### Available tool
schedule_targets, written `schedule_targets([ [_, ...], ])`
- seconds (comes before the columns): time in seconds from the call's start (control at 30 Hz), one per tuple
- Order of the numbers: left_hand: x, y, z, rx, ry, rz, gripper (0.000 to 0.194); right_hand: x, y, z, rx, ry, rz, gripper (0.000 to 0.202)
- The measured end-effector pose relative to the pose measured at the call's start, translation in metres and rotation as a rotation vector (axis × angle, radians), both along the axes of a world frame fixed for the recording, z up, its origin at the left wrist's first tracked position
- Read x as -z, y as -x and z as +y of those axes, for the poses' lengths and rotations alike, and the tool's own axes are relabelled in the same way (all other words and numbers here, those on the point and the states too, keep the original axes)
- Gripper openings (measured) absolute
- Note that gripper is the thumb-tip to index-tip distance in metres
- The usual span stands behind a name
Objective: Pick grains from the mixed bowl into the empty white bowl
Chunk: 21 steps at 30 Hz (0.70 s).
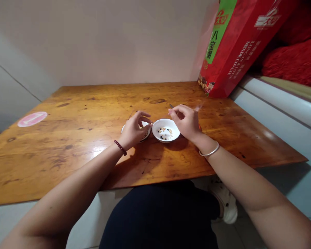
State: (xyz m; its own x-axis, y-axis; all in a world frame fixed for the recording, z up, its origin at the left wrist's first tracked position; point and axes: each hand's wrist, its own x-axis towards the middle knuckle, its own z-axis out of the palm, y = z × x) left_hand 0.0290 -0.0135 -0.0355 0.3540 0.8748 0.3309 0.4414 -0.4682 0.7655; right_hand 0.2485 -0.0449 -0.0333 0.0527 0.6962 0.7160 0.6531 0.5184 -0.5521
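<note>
Two small white bowls with dark rims sit side by side on the wooden table. The right bowl (166, 122) holds several dark and pale beans or grains. Over the left bowl (145, 139), which also has pale grains inside, hovers my left hand (136, 128); its thumb and fingers are curved and apart, with no item plain between them. My right hand (186, 121) is above the right bowl's right edge, its fingers pinched on a thin dark object (171, 105), of which only the tip shows. Something orange-red peeks out beyond my right wrist.
The wooden table (67, 128) has a pink round sticker (32, 119) at its left. A tall red and green box (233, 52) stands at the back right, beside a white ledge (287, 100) with red fabric (295, 62). A wall closes off the back.
</note>
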Motion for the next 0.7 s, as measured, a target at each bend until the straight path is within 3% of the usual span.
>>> schedule_targets([
  [0.33, 0.0019, -0.0006, -0.0011, 0.0, 0.019, 0.022, 0.037, 0.0037, 0.0025, -0.004, -0.035, -0.088, -0.11, 0.037],
  [0.7, -0.0058, -0.004, -0.0084, 0.018, 0.013, 0.039, 0.026, 0.009, 0.002, -0.0044, -0.038, -0.162, -0.208, 0.037],
])
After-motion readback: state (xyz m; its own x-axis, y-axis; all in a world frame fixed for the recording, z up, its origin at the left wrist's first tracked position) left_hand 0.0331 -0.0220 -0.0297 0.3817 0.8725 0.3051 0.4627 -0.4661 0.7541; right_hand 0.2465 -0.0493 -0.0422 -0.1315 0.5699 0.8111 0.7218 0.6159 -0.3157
